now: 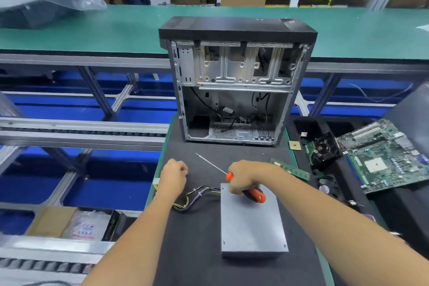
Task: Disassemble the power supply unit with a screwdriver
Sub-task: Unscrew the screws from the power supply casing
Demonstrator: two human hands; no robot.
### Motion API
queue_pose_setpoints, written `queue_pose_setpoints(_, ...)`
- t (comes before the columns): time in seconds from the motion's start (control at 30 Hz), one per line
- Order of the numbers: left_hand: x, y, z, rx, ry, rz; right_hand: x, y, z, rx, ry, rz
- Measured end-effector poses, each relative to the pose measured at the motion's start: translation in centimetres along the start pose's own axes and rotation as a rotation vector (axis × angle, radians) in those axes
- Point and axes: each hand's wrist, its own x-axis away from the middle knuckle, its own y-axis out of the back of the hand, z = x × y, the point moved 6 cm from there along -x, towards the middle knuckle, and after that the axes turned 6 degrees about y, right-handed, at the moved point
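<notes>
PSU (251, 223) sat out of case (236, 81), lid still on — my right hand (241, 177) gripped screwdriver (251, 191), left hand (173, 175) curled, contents hidden — screws all remained.

Dark mat (199, 227) carries power supply (251, 223) (grey), open case (234, 90), RAM stick (291, 169).

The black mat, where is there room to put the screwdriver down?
Bare black mat lies left of the grey power supply unit, below its cable bundle. Another free strip runs between the computer case and both hands. Crowded: the right side, with motherboard and memory stick.
</notes>
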Motion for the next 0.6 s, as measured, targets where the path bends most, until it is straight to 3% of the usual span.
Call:
queue_pose_setpoints(0.4,-0.7,-1.7,-0.3,-0.239,-0.106,0.075,-1.2,0.5,0.6,0.041,-0.006,0.047)
queue_pose_setpoints(0.5,-0.3,-1.4,-0.6,-0.197,-0.141,0.062,-1.1,0.3,0.6,0.027,-0.001,0.028)
queue_pose_setpoints(0.6,0.7,-0.3,-1.4,-0.063,-0.176,-0.066,-1.0,0.1,0.4,-0.002,0.011,0.003)
